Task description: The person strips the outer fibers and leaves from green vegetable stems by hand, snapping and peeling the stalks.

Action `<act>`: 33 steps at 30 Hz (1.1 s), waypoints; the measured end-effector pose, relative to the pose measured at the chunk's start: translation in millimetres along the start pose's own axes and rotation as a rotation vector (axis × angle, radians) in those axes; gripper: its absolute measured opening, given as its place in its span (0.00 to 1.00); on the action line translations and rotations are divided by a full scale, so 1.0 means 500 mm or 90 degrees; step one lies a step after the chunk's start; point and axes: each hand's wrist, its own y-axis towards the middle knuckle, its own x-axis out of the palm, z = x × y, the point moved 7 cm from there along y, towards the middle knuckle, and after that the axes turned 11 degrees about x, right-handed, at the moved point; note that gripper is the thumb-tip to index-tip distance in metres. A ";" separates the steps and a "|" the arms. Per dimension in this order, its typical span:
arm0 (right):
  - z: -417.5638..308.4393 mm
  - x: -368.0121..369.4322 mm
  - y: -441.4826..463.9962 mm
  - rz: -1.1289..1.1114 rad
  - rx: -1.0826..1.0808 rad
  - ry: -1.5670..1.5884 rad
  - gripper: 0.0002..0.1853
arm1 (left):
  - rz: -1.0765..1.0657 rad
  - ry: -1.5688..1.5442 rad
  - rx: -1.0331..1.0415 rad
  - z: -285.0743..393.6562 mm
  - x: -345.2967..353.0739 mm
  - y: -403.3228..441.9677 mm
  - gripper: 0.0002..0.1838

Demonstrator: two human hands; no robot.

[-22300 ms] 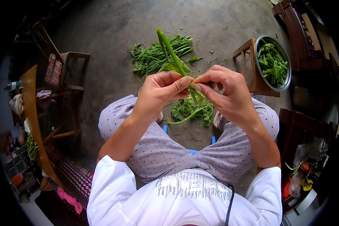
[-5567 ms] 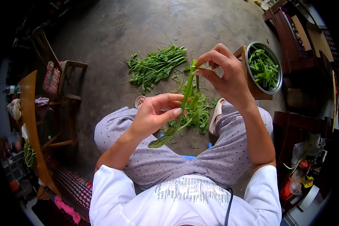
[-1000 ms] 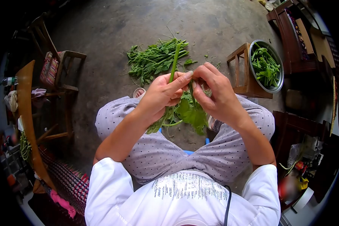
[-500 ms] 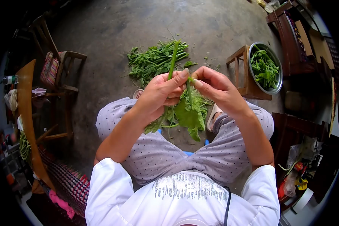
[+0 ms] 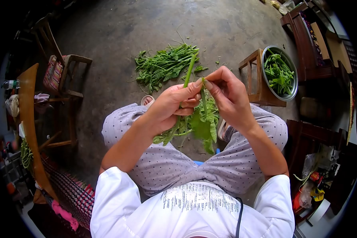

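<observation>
My left hand (image 5: 180, 101) is closed around a green leafy stem (image 5: 190, 70), whose upper end sticks up past my fingers while leaves hang below. With thumb and forefinger, my right hand (image 5: 229, 93) pinches the tip of a side stalk (image 5: 203, 104) close to my left thumb. A broad leaf (image 5: 202, 127) dangles from that stalk, slightly blurred. On the floor beyond my hands lies a pile of leafy greens (image 5: 164, 65). More loose leaves and trimmings (image 5: 212, 111) sit between my feet, partly hidden by my hands.
At the right, a metal basin (image 5: 295, 87) of cut green stems rests on a wooden stool (image 5: 254, 93). A wooden chair (image 5: 69, 59) and a table edge (image 5: 27, 91) stand at the left. Dark wooden furniture (image 5: 295, 29) lines the right side.
Both hands have shifted slightly, the stem in my left hand tilting more to the right. The right hand has turned upward at the stalk's tip, and the hanging leaf has swung lower.
</observation>
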 end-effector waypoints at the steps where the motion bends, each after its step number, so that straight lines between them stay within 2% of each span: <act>1: -0.002 -0.004 0.001 0.010 0.015 0.017 0.03 | -0.011 -0.010 -0.003 -0.003 0.003 0.000 0.14; 2: -0.006 -0.007 0.002 0.012 0.014 0.016 0.03 | -0.013 -0.010 -0.003 -0.004 0.004 0.001 0.14; 4: 0.016 -0.008 0.008 -0.036 0.131 0.188 0.06 | 0.010 -0.009 -0.006 -0.008 0.002 0.003 0.15; 6: 0.036 -0.019 0.019 -0.041 0.150 0.252 0.08 | 0.002 -0.003 -0.010 -0.009 0.001 0.003 0.14; 9: 0.070 -0.035 0.027 -0.057 0.228 0.567 0.11 | -0.007 0.003 -0.021 -0.006 0.005 -0.002 0.13; 13: 0.077 -0.058 0.030 -0.045 0.229 0.649 0.10 | 0.014 0.023 -0.031 -0.008 0.000 -0.005 0.12; 18: 0.086 -0.093 0.023 -0.012 0.205 0.630 0.08 | -0.011 0.027 -0.031 0.000 -0.004 -0.006 0.10; 20: 0.098 -0.123 0.011 0.018 0.197 0.625 0.07 | 0.037 0.031 0.012 0.007 -0.010 -0.001 0.09; 22: 0.136 -0.159 -0.009 0.109 0.274 0.601 0.07 | 0.015 0.029 0.024 0.008 -0.011 0.004 0.11; 24: 0.180 -0.238 -0.028 0.203 0.254 0.603 0.09 | 0.015 0.053 0.033 0.011 -0.011 0.009 0.12; 26: 0.200 -0.335 -0.050 0.386 0.191 0.722 0.09 | 0.017 0.055 0.027 0.009 -0.001 0.015 0.12; 28: 0.281 -0.411 -0.083 0.490 0.309 0.777 0.10 | 0.029 0.083 0.028 0.009 0.004 0.020 0.11; 30: 0.305 -0.403 -0.094 0.484 0.359 0.764 0.11 | 0.060 0.084 0.027 0.003 0.001 0.029 0.12; 33: 0.232 -0.293 -0.072 0.137 0.406 0.600 0.16 | 0.017 0.098 0.027 0.000 0.005 0.047 0.12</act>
